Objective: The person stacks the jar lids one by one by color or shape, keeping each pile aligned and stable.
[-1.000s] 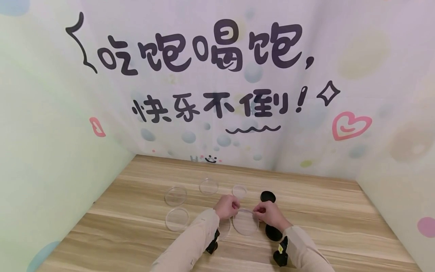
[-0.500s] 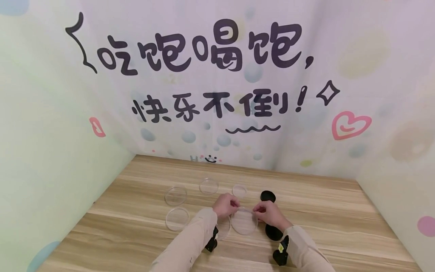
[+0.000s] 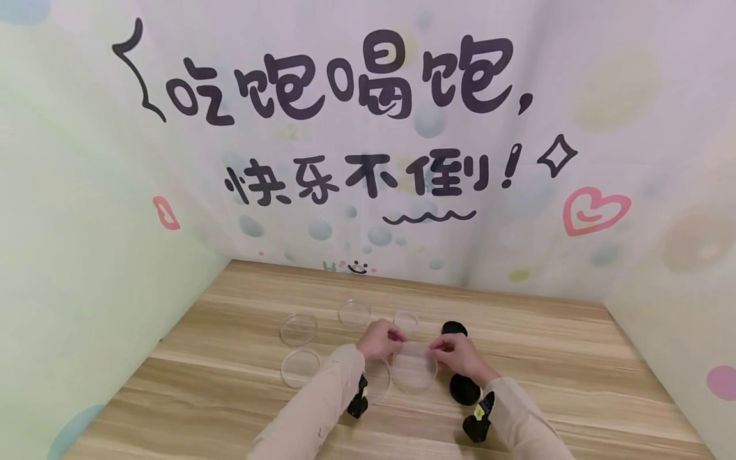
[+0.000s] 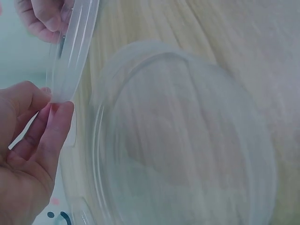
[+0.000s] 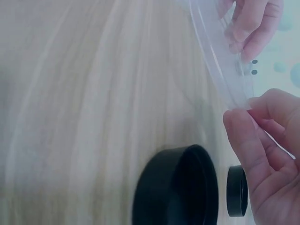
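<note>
While its far edge is pinched by the left hand (image 3: 381,338) and the right hand (image 3: 462,356), the clear round lid (image 3: 415,369), just left of the larger black lid (image 3: 464,390), has been shifted slightly away since a second ago, so its lifting seems begun.

1. Head view: the left sleeve (image 3: 319,402) covers the left part of a clear lid (image 3: 381,383); that sleeve and the right sleeve (image 3: 526,418) run off the bottom edge.
2. The right grip (image 3: 462,356) hides the lower rim of the far black lid (image 3: 454,328).
3. Fingertips of the left grip (image 3: 379,340) and right grip cover bits of the held lid's (image 3: 415,370) rim.
4. Left-wrist view: a large clear lid (image 4: 187,140) is cut off below, the held lid above.
5. Right-wrist view: the near black lid (image 5: 154,187) is cut off below.
6. The yellow label (image 3: 479,414) is too small to read.
</note>
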A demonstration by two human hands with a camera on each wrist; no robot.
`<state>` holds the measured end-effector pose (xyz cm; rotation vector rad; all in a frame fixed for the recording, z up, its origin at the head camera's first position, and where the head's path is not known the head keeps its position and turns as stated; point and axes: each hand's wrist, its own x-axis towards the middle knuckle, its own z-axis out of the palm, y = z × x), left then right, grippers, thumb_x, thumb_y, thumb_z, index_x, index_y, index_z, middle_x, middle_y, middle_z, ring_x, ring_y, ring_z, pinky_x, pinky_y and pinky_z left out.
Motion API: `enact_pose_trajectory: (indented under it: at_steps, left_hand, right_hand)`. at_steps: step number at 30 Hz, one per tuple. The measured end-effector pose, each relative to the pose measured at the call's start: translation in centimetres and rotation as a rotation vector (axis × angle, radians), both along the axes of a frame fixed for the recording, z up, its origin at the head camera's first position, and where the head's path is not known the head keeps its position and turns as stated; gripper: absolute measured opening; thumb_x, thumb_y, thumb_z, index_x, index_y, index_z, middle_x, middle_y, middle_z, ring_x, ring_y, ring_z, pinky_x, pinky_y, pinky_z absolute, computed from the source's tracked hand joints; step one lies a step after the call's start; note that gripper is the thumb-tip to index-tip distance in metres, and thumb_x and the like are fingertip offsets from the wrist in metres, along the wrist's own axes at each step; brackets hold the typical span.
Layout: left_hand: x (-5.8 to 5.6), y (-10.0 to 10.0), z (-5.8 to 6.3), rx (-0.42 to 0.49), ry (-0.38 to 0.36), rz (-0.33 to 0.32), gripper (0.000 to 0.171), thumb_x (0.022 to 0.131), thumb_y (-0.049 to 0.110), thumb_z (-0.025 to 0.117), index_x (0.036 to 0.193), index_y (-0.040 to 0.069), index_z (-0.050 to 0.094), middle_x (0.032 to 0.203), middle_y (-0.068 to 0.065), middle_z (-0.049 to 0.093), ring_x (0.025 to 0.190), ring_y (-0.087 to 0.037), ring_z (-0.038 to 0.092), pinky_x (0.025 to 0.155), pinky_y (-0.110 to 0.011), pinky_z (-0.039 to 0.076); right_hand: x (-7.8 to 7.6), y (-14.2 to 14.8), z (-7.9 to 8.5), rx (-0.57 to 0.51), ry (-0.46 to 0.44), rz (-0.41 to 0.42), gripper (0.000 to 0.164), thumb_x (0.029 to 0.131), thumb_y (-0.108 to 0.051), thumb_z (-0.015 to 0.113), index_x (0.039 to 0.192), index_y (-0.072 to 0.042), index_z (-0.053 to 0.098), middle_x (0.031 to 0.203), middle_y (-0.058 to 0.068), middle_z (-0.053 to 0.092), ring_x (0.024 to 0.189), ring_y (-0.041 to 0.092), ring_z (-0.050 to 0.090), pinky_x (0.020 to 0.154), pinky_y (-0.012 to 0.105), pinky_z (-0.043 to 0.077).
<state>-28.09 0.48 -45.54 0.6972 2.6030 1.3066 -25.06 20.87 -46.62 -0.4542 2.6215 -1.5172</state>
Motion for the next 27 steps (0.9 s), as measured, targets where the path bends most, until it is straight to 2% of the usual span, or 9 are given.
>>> enact_pose_trajectory:
  at_steps: [6,12,17,23,27]
  left_hand:
    - [-0.2,-0.2,0.3,0.023,-0.056,0.016,0.015,0.074,-0.004,0.061,0.087,0.0,0.067,0.077,-0.006,0.063,0.066,-0.008,0.053,0.056,-0.019,0.046]
    - [-0.4,-0.6,0.8,0.044,-0.08,0.034,0.016,0.076,-0.005,0.059,0.09,-0.002,0.067,0.076,-0.005,0.062,0.062,-0.008,0.051,0.051,-0.019,0.046]
    - [-0.3,-1.0,1.2,0.059,-0.096,0.033,0.015,0.078,-0.003,0.058,0.091,-0.003,0.066,0.076,-0.004,0.061,0.063,-0.009,0.051,0.051,-0.02,0.046]
    - [0.0,-1.6,0.9,0.085,-0.124,0.028,0.017,0.08,-0.002,0.058,0.096,-0.004,0.064,0.077,-0.005,0.059,0.062,-0.009,0.051,0.051,-0.021,0.047]
    - [-0.1,-2.2,0.6,0.113,-0.141,0.026,0.018,0.08,-0.002,0.057,0.097,-0.004,0.064,0.083,-0.013,0.061,0.063,-0.01,0.051,0.051,-0.022,0.049]
  right_hand:
    - [0.1,-0.3,0.8,-0.037,-0.059,-0.029,0.013,0.08,0.004,0.059,0.089,0.013,0.059,0.073,0.017,0.061,0.057,0.013,0.053,0.051,0.025,0.049]
    - [-0.3,-0.6,1.3,-0.039,-0.042,-0.029,0.015,0.079,0.003,0.06,0.09,0.013,0.06,0.069,0.015,0.06,0.057,0.013,0.053,0.052,0.025,0.049]
    - [-0.3,-0.8,1.7,-0.054,-0.03,-0.021,0.017,0.078,0.003,0.061,0.091,0.014,0.06,0.074,0.015,0.062,0.06,0.014,0.055,0.055,0.027,0.051]
    - [-0.2,-1.2,1.8,-0.044,-0.05,-0.03,0.018,0.079,0.0,0.062,0.092,0.012,0.06,0.075,0.01,0.062,0.065,0.02,0.058,0.061,0.035,0.053]
    - [-0.2,-1.6,1.7,-0.054,-0.057,-0.032,0.017,0.08,0.0,0.061,0.093,0.012,0.06,0.073,0.01,0.062,0.064,0.019,0.057,0.062,0.037,0.053]
